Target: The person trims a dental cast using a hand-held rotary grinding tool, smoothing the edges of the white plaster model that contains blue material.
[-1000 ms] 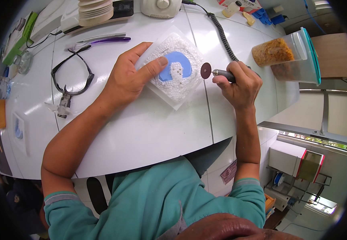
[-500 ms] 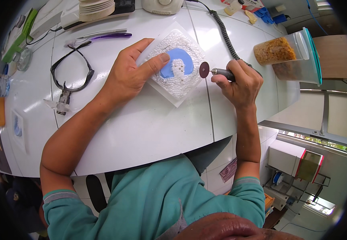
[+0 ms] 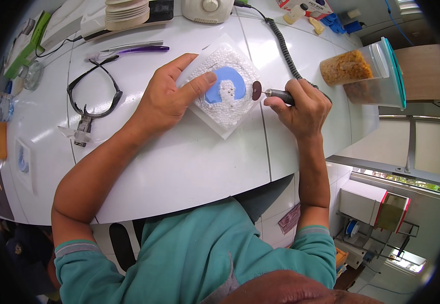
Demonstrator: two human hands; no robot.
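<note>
- We count one square white plate (image 3: 225, 115) and one rotary tool (image 3: 281, 96).
- Our left hand (image 3: 172, 97) grips the plate's left side.
- Right of it, our right hand (image 3: 307, 107) grips the tool.
- The plate is between our hands.

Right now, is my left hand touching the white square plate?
Touching: the head view shows the left hand holding the white square plate at its left edge, thumb over its face.

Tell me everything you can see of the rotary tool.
The rotary tool has a dark grey handle, a silvery metal nose, a thin shaft and a round, dark reddish-brown disc. The right hand grips its handle, and it points left. The disc is at the right side of the white textured square; contact is unclear.
</note>
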